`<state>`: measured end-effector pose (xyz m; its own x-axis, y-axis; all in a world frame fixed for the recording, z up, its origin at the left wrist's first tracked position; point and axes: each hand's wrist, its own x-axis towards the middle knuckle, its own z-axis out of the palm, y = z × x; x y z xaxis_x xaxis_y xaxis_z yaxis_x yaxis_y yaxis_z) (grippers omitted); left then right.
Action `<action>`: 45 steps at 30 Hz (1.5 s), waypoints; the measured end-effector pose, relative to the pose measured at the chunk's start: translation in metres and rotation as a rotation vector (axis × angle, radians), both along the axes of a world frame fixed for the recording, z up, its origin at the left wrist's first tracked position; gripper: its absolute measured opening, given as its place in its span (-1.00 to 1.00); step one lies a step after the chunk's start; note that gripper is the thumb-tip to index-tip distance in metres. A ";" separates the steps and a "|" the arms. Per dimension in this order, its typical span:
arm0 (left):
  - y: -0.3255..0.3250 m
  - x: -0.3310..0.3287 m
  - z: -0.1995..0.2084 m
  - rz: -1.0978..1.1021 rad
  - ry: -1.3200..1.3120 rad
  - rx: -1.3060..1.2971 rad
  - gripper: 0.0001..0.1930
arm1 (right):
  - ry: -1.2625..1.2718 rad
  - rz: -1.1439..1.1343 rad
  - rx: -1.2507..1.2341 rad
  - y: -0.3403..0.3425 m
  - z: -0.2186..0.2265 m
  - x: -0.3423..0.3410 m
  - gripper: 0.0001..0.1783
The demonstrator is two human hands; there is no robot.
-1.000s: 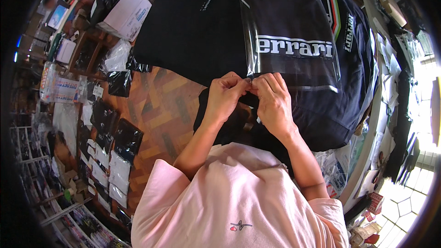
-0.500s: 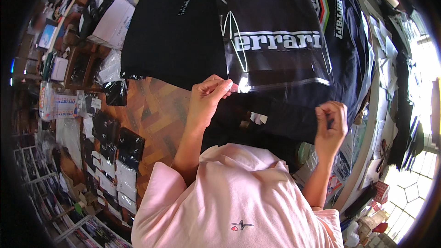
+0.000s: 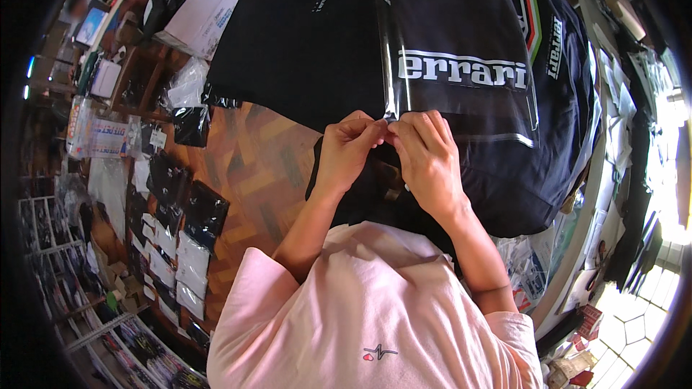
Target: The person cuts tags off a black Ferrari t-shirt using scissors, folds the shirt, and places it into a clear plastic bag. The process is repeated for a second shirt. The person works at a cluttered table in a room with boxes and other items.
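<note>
A clear, shiny plastic bag lies over black cloth with large white lettering; I cannot tell whether that cloth is inside it. At the bag's near left corner, my left hand pinches the plastic between thumb and fingers. Right beside it, the fingers of my right hand are closed on the same corner, the two hands' fingertips almost touching. More black garments spread out to the left of the bag. On the right lies dark clothing with a striped emblem and white print.
Wooden parquet floor shows at left. Beyond it lie several bagged dark garments, a white box and loose clear plastic. A long pale edge with papers runs along the right, near a bright window.
My right hand has moved left, from apart and empty to the bag's corner beside my left hand. Its fingers have closed on the plastic. The view has shifted slightly.
</note>
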<state>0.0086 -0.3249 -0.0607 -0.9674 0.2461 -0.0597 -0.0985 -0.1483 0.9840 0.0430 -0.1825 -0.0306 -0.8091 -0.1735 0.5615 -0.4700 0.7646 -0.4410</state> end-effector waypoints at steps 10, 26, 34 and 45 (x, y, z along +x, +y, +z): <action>0.001 -0.003 0.001 -0.016 -0.049 0.047 -0.84 | 0.244 0.016 0.021 0.001 -0.017 0.000 -0.68; 0.003 -0.004 0.001 0.016 -0.101 0.093 -0.79 | 0.075 -0.303 -0.050 0.048 0.004 0.058 -0.82; -0.018 -0.006 0.015 -0.075 -0.113 0.015 -0.82 | -0.402 -1.249 0.293 0.204 -0.100 0.243 -0.84; -0.041 -0.013 0.022 0.152 0.300 -0.601 -0.79 | -1.476 -1.158 0.233 0.255 -0.106 0.278 -0.59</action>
<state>-0.0045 -0.3659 -0.0383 -0.9846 0.1140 0.1327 0.1699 0.4415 0.8810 0.3209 0.0723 -0.1363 -0.3128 0.7758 -0.5480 0.8568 0.4795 0.1897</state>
